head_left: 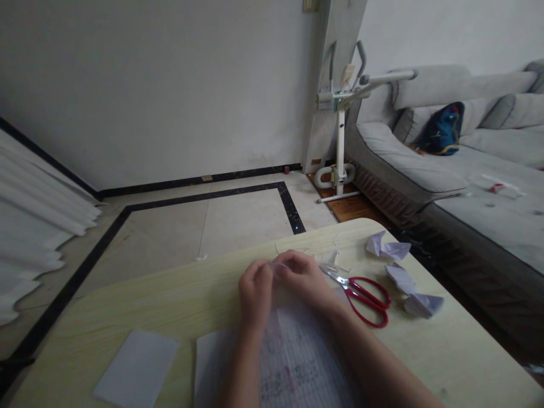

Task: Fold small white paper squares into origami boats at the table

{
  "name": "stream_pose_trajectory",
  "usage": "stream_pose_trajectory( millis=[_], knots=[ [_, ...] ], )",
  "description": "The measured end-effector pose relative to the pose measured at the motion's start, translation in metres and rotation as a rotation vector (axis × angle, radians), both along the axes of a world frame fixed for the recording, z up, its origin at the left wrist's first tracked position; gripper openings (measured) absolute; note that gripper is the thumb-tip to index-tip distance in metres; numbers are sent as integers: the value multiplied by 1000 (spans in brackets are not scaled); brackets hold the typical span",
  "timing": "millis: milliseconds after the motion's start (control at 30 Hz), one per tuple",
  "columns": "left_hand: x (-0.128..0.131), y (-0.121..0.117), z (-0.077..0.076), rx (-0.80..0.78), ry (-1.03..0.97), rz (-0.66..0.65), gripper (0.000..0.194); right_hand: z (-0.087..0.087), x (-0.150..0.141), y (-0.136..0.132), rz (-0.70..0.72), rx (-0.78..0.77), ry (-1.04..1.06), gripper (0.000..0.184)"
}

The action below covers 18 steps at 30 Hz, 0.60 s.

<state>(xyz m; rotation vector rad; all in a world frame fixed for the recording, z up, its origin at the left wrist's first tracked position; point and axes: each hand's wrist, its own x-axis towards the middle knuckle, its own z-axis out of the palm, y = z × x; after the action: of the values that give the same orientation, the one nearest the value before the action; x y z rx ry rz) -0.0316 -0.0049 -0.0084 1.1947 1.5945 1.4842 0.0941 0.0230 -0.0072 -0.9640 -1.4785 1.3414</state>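
Note:
My left hand (256, 290) and my right hand (302, 276) meet above the table, fingers closed in a pinch. Between their fingertips is a small piece of pale paper (277, 268), mostly hidden by the fingers. Beneath my forearms lies an open lined notebook (293, 357) with handwriting on it. Scissors with red handles (369, 300) rest just right of my right hand, their blades pointing toward the paper scraps (335, 262). Folded paper shapes (387, 247) sit farther right, with more folded paper (414, 292) nearer to me.
A blank sheet of paper (136, 368) lies at the left on the pale wooden table (204, 300). Beyond the table are a tiled floor, a white exercise machine (340, 136) and a grey sofa (425, 170) with a blue bag (442, 129). A white curtain (34, 221) hangs at left.

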Motion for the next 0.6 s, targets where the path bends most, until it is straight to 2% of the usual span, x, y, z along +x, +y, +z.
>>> stream_pose_trajectory(
  millis=[133, 367, 600],
  knots=[
    [3, 1, -1, 6, 16, -21, 17, 1, 0, 1, -56, 10, -6, 9],
    [3, 1, -4, 21, 6, -44, 17, 3, -1, 2, -74, -22, 39, 9],
    [5, 1, 3, 1, -76, -66, 21, 7, -2, 1, -92, -28, 25, 9]
  ],
)
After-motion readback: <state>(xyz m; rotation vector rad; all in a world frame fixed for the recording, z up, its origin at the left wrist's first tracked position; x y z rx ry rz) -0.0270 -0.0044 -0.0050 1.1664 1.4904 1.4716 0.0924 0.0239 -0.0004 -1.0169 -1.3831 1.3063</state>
